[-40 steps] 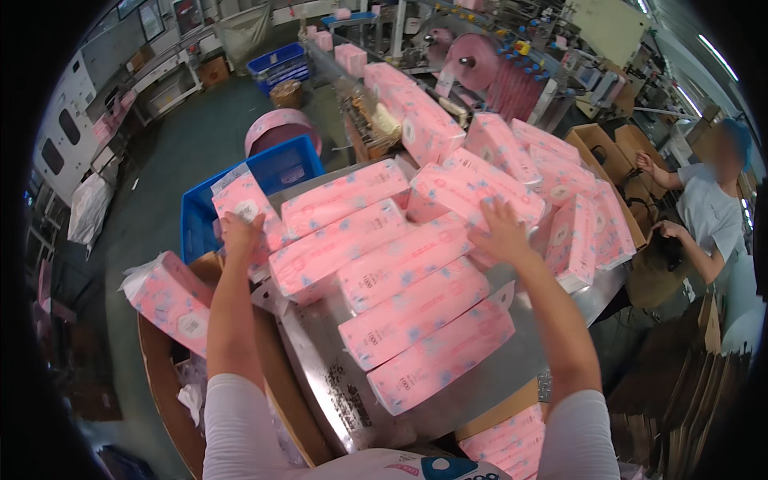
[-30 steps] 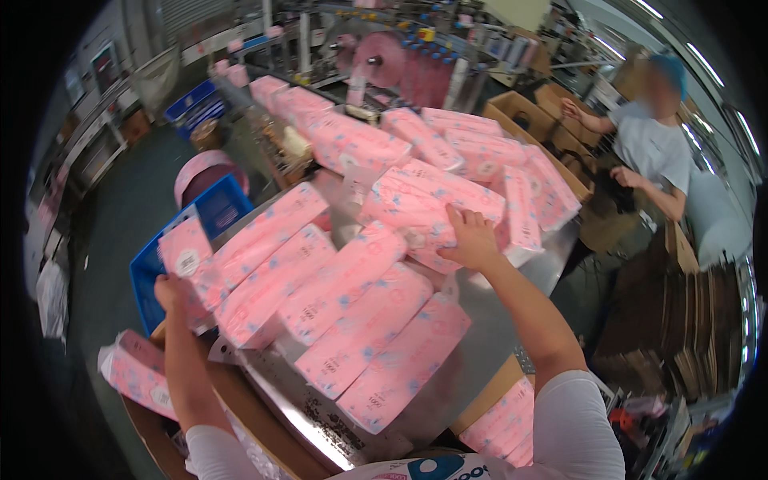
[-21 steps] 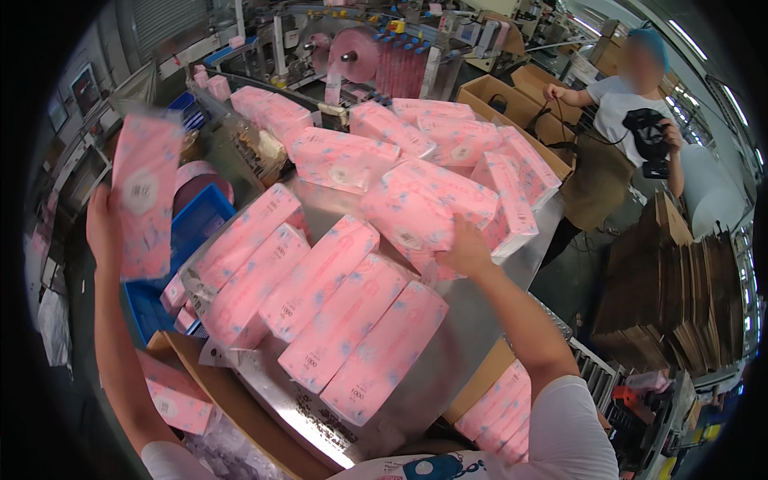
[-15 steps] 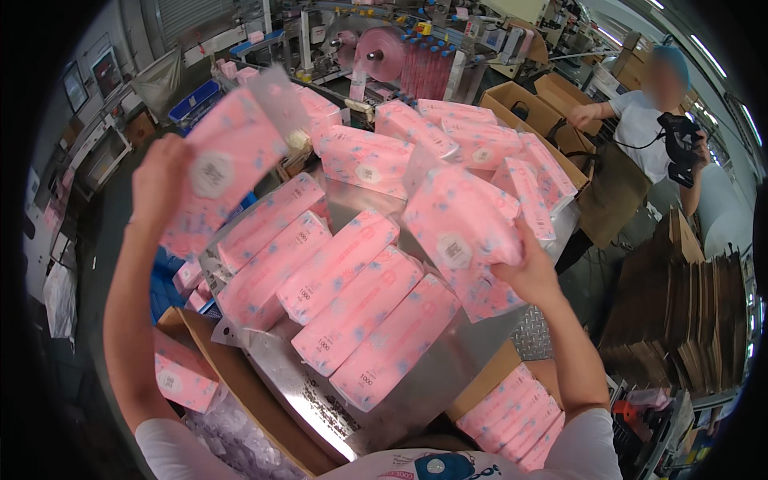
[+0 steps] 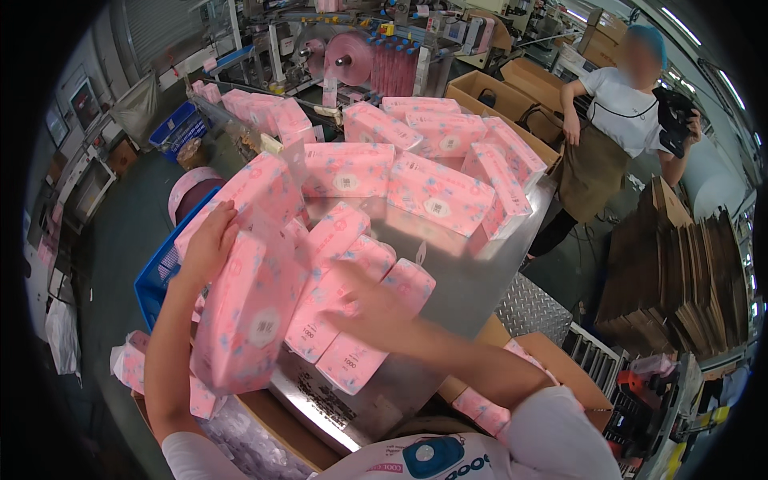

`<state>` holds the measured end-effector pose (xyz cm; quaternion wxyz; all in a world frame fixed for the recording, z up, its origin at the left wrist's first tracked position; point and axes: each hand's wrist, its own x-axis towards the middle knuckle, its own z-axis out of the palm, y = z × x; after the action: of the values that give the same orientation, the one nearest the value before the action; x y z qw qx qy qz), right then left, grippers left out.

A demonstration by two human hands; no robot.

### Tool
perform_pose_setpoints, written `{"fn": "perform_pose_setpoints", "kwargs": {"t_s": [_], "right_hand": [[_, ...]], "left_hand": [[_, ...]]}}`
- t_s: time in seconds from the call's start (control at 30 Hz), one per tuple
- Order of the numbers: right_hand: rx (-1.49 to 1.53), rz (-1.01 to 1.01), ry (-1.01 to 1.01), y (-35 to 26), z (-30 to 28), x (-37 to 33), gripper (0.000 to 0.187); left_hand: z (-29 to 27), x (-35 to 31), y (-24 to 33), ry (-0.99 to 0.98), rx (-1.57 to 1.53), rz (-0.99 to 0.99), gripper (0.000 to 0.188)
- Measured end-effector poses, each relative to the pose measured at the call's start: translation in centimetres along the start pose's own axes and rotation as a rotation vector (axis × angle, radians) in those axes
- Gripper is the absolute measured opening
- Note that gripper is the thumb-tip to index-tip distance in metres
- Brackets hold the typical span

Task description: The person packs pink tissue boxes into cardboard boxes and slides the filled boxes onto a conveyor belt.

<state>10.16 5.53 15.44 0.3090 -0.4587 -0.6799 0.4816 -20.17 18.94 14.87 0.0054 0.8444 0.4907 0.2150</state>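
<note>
Pink, flower-printed soft packs, which look like tissue packs, cover the metal table (image 5: 448, 276). At the left, my left hand (image 5: 210, 244) grips the upper edge of a tilted tissue pack (image 5: 248, 312). Just beyond that hand another pack (image 5: 260, 188) stands at an angle. My right hand (image 5: 356, 300), smeared by motion, is over a row of packs in the middle; its fingers cannot be made out. One pack of that row (image 5: 352, 360) shows its end towards me. Farther back a pack (image 5: 440, 196) lies on its side among several others.
An open carton (image 5: 272, 432) with clear plastic sits at the near left, beside a blue crate (image 5: 156, 272). Packs fill a carton (image 5: 572, 368) at the near right. Flattened cardboard (image 5: 664, 264) is stacked farther right. A co-worker (image 5: 624, 112) stands beyond the table. Machinery with a pink film roll (image 5: 350, 60) is behind.
My right hand has let go of its pack and swept left over the row. My left hand has come lower and inward with its pack, against the row's left end.
</note>
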Motion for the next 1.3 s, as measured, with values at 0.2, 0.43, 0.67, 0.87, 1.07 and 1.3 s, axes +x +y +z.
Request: {"fn": "perform_pose_setpoints", "kwargs": {"t_s": [0.2, 0.43, 0.67, 0.87, 1.07, 1.3], "right_hand": [[0.258, 0.187, 0.488, 17.0, -0.6, -7.2, 0.078], [0.597, 0.633, 0.032, 11.5, 3.9, -5.5, 0.068], [-0.629, -0.130, 0.514, 17.3, -13.4, 1.2, 0.050], [-1.234, 0.498, 0.332, 19.6, -22.8, 9.2, 0.103], [-0.709, 0.536, 0.369, 15.6, -20.7, 3.9, 0.097], [-0.331, 0.372, 0.312, 1.4, -11.6, -1.5, 0.087]], "left_hand": [[1.9, -0.5, -2.3, 0.085, 0.585, -0.094, 0.061], [1.7, 0.9, 4.6, 0.116, 0.207, 0.126, 0.059], [-1.5, -6.7, 8.9, -0.321, -0.599, -0.213, 0.047], [-0.9, -5.7, 9.7, -0.184, -0.308, -0.189, 0.026], [-3.6, 7.3, 7.6, 0.135, -0.232, -0.316, 0.052], [5.4, 11.9, 3.6, 0.172, 0.107, -0.404, 0.043]]}}
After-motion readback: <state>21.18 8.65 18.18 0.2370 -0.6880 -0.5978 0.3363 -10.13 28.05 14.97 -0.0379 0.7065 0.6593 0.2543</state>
